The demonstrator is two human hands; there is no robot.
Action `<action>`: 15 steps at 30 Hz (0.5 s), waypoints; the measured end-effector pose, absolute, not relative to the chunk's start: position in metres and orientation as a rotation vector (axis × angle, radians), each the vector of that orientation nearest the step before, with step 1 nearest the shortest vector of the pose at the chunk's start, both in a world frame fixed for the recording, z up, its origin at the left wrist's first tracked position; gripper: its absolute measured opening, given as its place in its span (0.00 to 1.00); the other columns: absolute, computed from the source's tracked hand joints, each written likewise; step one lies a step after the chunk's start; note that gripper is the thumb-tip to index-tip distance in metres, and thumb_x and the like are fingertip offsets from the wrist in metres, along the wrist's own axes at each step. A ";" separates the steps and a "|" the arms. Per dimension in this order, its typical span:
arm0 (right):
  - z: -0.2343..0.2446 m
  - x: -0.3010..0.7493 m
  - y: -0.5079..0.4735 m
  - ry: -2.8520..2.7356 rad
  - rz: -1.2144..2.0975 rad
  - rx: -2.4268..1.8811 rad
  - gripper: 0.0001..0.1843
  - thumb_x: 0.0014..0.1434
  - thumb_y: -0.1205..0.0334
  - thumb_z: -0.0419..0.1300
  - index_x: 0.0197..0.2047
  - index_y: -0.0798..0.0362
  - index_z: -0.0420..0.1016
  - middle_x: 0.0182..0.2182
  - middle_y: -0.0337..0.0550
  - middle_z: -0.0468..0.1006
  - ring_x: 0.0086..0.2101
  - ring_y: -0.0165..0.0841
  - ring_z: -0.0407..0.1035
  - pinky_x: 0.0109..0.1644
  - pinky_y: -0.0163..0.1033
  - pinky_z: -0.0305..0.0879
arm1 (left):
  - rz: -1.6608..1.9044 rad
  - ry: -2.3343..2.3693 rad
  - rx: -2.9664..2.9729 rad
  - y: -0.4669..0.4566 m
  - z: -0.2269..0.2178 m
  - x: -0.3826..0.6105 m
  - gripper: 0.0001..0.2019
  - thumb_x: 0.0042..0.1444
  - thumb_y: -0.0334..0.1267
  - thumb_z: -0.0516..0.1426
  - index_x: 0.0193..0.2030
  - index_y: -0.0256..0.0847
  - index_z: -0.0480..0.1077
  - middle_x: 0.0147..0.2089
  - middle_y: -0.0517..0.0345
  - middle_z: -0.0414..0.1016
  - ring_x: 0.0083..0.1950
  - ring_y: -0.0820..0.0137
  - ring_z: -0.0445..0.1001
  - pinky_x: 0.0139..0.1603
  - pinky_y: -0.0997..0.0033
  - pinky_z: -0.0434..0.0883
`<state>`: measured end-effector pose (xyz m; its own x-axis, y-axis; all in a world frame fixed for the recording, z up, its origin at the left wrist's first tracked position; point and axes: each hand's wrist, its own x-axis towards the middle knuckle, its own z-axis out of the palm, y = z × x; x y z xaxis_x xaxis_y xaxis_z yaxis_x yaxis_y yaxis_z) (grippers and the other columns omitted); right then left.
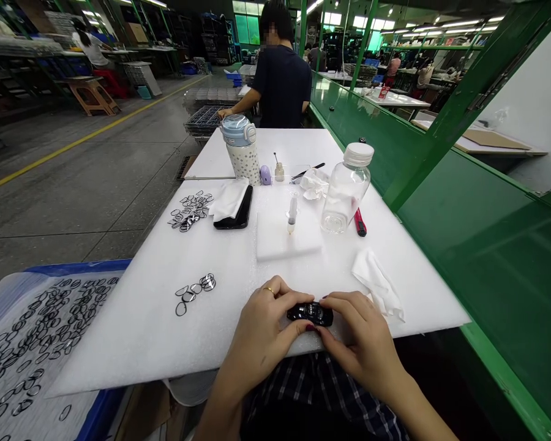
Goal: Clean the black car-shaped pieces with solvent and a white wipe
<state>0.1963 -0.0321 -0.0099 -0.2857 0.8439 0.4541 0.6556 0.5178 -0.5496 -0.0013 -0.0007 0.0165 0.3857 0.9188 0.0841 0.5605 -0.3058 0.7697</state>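
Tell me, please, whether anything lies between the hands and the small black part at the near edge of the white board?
Nothing visible does: the left hand and right hand already hold the black part between their fingertips.

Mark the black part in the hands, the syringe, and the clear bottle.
black part [310, 313], head view, on its glossy top face between both hands.
syringe [292, 214], head view, mid-barrel.
clear bottle [344, 195], head view, middle of its transparent body below the white cap.

grey concrete floor | green steel frame | ceiling strip lights
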 end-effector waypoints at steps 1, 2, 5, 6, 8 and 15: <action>-0.010 0.197 -0.032 -2.039 0.339 -1.223 0.16 0.61 0.65 0.60 0.52 0.50 0.66 0.45 0.45 0.74 0.42 0.37 0.66 0.44 0.45 0.65 | 0.695 1.273 1.991 -0.001 0.017 -0.001 0.13 0.56 0.37 0.62 0.49 0.51 0.74 0.40 0.60 0.67 0.43 0.66 0.71 0.47 0.62 0.69; -0.009 0.197 -0.031 -2.046 0.351 -1.229 0.16 0.61 0.65 0.60 0.52 0.50 0.66 0.45 0.45 0.74 0.42 0.37 0.66 0.44 0.45 0.65 | 0.691 1.279 1.992 0.000 0.017 -0.001 0.13 0.55 0.38 0.62 0.49 0.51 0.74 0.40 0.60 0.68 0.43 0.65 0.71 0.47 0.62 0.69; -0.004 0.190 -0.029 -2.085 0.431 -1.240 0.25 0.60 0.66 0.58 0.60 0.51 0.60 0.47 0.47 0.74 0.45 0.40 0.65 0.47 0.48 0.66 | 0.712 1.266 1.989 0.001 0.017 -0.002 0.21 0.53 0.47 0.64 0.53 0.49 0.70 0.45 0.58 0.69 0.47 0.62 0.70 0.49 0.61 0.68; -0.001 0.186 -0.028 -2.111 0.454 -1.233 0.28 0.60 0.68 0.57 0.63 0.52 0.56 0.48 0.48 0.74 0.45 0.41 0.65 0.48 0.50 0.66 | 0.733 1.257 1.981 0.001 0.017 -0.002 0.23 0.53 0.50 0.63 0.55 0.49 0.68 0.47 0.57 0.69 0.49 0.61 0.70 0.50 0.60 0.68; 0.008 0.180 -0.026 -2.184 0.457 -1.202 0.32 0.60 0.70 0.54 0.66 0.52 0.51 0.49 0.48 0.74 0.45 0.41 0.65 0.48 0.51 0.66 | 0.777 1.262 1.957 0.001 0.017 -0.003 0.25 0.56 0.52 0.60 0.58 0.49 0.65 0.51 0.56 0.69 0.53 0.61 0.68 0.53 0.60 0.67; 0.025 0.287 -0.050 -1.680 0.023 -1.700 0.27 0.60 0.57 0.58 0.63 0.42 0.61 0.47 0.45 0.76 0.43 0.41 0.72 0.37 0.43 0.70 | 0.701 1.365 1.894 -0.001 0.017 -0.004 0.18 0.60 0.53 0.55 0.54 0.49 0.69 0.53 0.54 0.70 0.55 0.59 0.67 0.39 0.66 0.74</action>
<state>0.2874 -0.0503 0.0249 0.1445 0.8718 0.4680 0.8588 0.1245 -0.4970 -0.0039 -0.0015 0.0172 0.3015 0.9529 0.0317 0.5808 -0.2099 0.7865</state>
